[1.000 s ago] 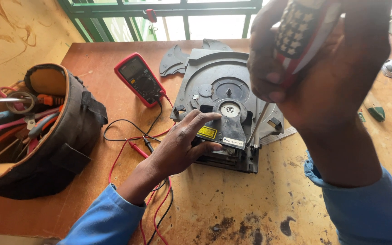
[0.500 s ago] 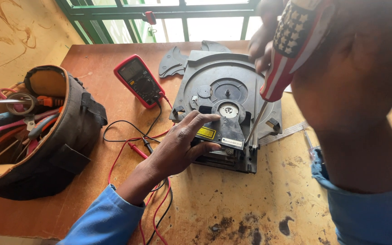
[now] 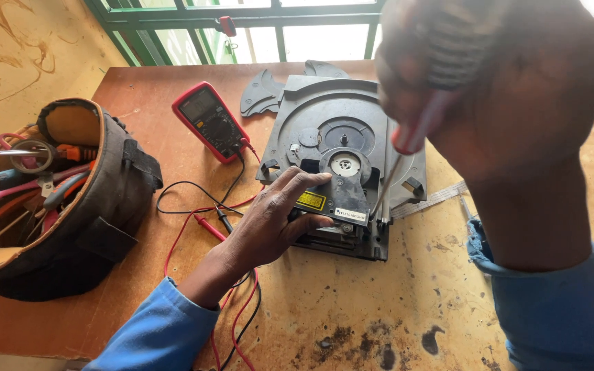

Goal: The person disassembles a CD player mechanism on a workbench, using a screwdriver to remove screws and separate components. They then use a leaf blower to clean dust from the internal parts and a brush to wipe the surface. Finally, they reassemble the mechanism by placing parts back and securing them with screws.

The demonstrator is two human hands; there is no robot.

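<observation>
At desk centre: disc drive mechanism (image 3: 342, 144), cover off.
Left hand (image 3: 276, 220): open, flat, steadying mechanism.
Right hand (image 3: 510, 103): closed round screwdriver (image 3: 407, 154), tip at front screw; screw unremoved.

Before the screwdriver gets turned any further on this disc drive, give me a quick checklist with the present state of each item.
1. Left hand steadies the grey plastic disc drive mechanism: ok.
2. Right hand grips the red-handled screwdriver: ok.
3. Screwdriver tip seated in a screw at the drive's front right edge: cannot tell.
4. Red and black probe leads away from the tip: ok.
5. Red multimeter away from both hands: ok.
6. Black tool bag off the work spot: ok.
</observation>
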